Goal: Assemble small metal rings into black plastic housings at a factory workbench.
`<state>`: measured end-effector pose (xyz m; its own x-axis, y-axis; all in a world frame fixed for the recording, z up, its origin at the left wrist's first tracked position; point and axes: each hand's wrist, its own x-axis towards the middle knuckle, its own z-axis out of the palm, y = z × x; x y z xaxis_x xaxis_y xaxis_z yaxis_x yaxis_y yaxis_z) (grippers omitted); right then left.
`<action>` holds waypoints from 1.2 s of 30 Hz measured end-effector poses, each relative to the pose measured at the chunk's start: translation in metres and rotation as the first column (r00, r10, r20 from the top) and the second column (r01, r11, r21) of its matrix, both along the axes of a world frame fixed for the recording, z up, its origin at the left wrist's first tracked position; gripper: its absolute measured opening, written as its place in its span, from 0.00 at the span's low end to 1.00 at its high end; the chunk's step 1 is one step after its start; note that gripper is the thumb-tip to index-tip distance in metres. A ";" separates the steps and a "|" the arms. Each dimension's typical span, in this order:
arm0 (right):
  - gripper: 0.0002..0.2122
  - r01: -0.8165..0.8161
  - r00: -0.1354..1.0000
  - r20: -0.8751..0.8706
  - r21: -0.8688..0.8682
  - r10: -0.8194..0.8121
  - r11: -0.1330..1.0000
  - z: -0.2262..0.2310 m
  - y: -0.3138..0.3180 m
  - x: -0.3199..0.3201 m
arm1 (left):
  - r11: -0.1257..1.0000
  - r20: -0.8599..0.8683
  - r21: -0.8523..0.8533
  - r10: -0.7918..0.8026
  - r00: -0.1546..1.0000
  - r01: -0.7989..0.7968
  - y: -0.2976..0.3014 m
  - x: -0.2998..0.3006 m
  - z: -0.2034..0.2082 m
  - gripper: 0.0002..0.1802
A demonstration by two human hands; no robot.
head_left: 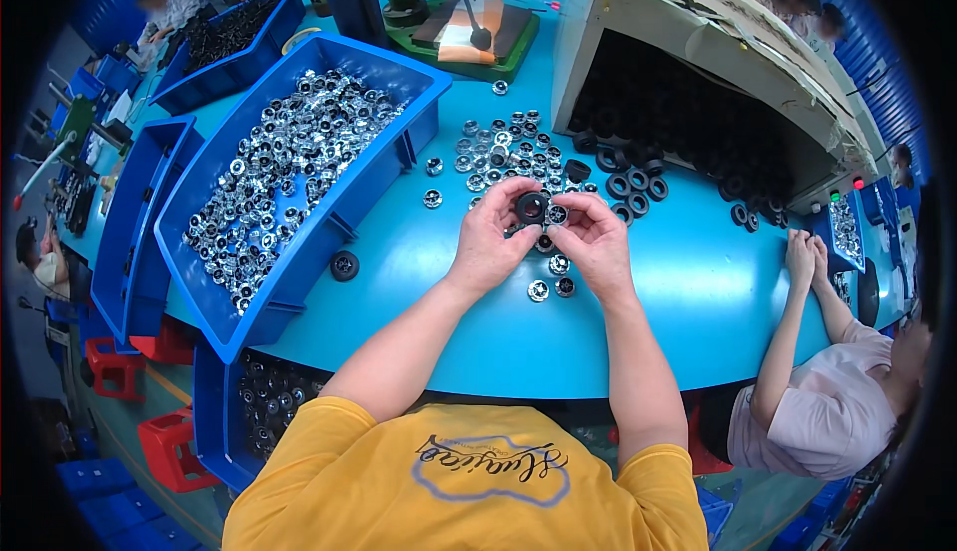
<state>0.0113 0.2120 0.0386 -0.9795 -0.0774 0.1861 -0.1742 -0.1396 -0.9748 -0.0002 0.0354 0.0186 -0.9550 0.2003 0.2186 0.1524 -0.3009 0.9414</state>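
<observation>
Over the middle of the blue table, my left hand [495, 235] is closed on a small black rubber tyre [531, 208]. My right hand [595, 243] pinches a small chrome wheel hub [556, 215] between thumb and fingers, right beside the tyre. The two pieces are side by side; whether they touch I cannot tell. Loose chrome hubs [501, 158] lie scattered just beyond my hands, and a couple more hubs [539, 291] rest on the table nearer to me. To the right of the loose hubs sits a group of black tyres [628, 184].
At left stands a large blue bin [261, 312] of chrome hubs, with one assembled wheel [344, 266] beside it. A pale box [578, 62] full of black tyres opens at the right. Behind are a dark bottle [355, 2] and green-based press [469, 37]. Another person's hands [805, 257] are at right.
</observation>
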 end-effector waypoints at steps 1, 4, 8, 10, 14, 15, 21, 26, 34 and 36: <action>0.17 0.011 0.999 0.031 -0.017 -0.010 1.000 -0.001 0.000 0.001 | 1.000 -0.002 -0.010 -0.007 1.000 0.007 -0.001 0.000 0.000 0.34; 0.16 0.056 0.997 0.049 -0.006 -0.056 0.998 -0.004 0.000 0.002 | 0.999 0.001 -0.051 0.016 1.000 -0.016 0.000 0.000 0.003 0.34; 0.16 0.155 0.981 -0.151 0.226 -0.123 0.962 -0.001 -0.001 0.002 | 0.995 0.003 -0.096 0.030 1.000 -0.029 0.001 0.001 0.002 0.33; 0.16 0.186 0.968 -0.220 0.318 -0.118 0.930 0.000 -0.001 0.003 | 0.990 0.016 -0.138 0.042 0.999 -0.039 0.001 0.002 0.002 0.33; 0.15 0.209 0.960 -0.254 0.386 -0.114 0.898 0.007 -0.006 0.008 | 0.989 -0.012 -0.143 0.039 0.999 -0.040 0.002 0.003 -0.002 0.30; 0.15 0.211 0.964 -0.236 0.388 -0.124 0.897 0.007 -0.008 0.009 | 0.985 -0.040 -0.166 0.045 0.998 -0.051 0.003 0.004 -0.004 0.29; 0.13 0.236 0.969 -0.161 0.394 -0.186 0.888 -0.001 -0.009 0.009 | 0.891 -0.251 -0.410 0.096 0.963 -0.196 0.005 0.009 0.004 0.28; 0.10 0.257 0.962 -0.190 0.412 -0.194 0.874 -0.002 -0.011 0.009 | 0.942 -0.165 -0.312 0.077 0.983 -0.126 0.005 0.008 0.000 0.29; 0.09 -0.015 0.892 0.430 -0.279 0.139 0.960 0.009 0.002 0.007 | 0.862 -0.365 -0.403 0.156 0.918 -0.307 -0.001 0.005 0.009 0.31; 0.11 -0.057 0.909 0.413 -0.008 0.055 0.998 -0.002 0.001 0.007 | 0.797 -0.490 -0.453 0.152 0.858 -0.400 0.001 0.007 0.003 0.35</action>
<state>0.0179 0.2126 0.0364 -0.9628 -0.1338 -0.2348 0.2522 -0.1328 -0.9585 0.0070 0.0361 0.0218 -0.8294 0.1421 0.5403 0.5540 0.3339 0.7626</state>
